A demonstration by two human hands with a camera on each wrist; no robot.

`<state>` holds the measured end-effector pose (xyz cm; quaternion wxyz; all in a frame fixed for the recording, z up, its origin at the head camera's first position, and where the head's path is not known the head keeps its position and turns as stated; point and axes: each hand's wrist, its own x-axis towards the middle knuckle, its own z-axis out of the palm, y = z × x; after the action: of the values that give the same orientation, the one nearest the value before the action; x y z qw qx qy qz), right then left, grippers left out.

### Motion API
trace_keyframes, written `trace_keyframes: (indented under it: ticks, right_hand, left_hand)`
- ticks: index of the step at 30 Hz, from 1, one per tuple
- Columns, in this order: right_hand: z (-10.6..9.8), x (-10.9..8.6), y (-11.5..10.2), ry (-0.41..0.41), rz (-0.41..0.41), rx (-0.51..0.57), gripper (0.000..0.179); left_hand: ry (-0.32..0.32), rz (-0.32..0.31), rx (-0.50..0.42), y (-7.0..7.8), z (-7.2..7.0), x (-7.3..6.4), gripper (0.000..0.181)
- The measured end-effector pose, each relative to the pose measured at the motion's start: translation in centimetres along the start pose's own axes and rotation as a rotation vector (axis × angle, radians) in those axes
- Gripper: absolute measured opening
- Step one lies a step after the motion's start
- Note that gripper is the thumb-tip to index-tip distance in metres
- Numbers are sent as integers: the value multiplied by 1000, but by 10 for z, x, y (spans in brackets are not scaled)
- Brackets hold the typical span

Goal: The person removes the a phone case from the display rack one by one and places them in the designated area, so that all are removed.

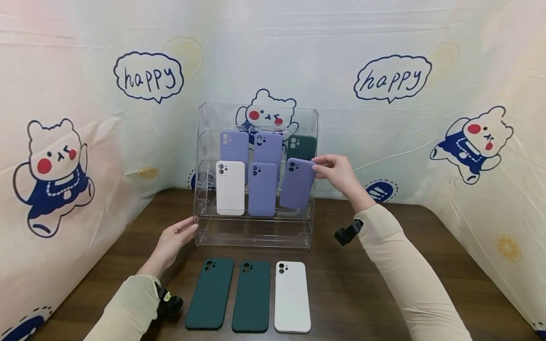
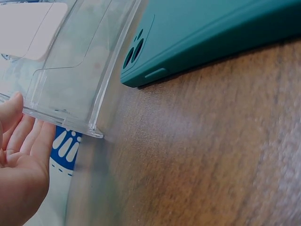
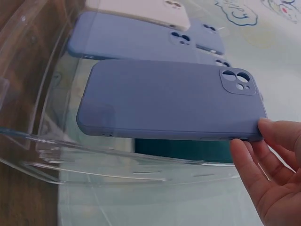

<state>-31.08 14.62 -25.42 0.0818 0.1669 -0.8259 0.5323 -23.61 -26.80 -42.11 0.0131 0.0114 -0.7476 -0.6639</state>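
Note:
My right hand (image 1: pixel 337 173) pinches a purple phone case (image 1: pixel 296 183) by its upper right edge, between thumb and fingers. The case tilts at the right end of a clear acrylic display rack's (image 1: pixel 253 240) front filled tier. In the right wrist view, the held case (image 3: pixel 164 101) lies in front of a dark green case (image 3: pixel 183 150). My left hand (image 1: pixel 172 241) holds the rack's lower left side edge; the left wrist view shows the thumb (image 2: pixel 11 108) in front and the fingers outside. Beside the held case stand a purple case (image 1: pixel 262 189) and a white case (image 1: pixel 230 187).
Behind them, the tier above holds two purple cases (image 1: pixel 233 147) and a green case (image 1: pixel 301 147). On the wooden table (image 1: pixel 354 293) before the rack lie two green cases (image 1: pixel 210 293) and a white case (image 1: pixel 292 296). A printed cloth (image 1: pixel 273 57) hangs around.

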Motion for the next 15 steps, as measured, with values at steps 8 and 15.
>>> trace_keyframes:
  ticks: [8, 15]
  right_hand:
    - [-10, -7, -16, 55, -34, 22, 26]
    - [-22, -17, -21, 39, -33, 34, 30]
  left_hand:
    - [7, -10, 4, 1, 1, 0, 58]
    - [4, -11, 10, 2, 1, -2, 58]
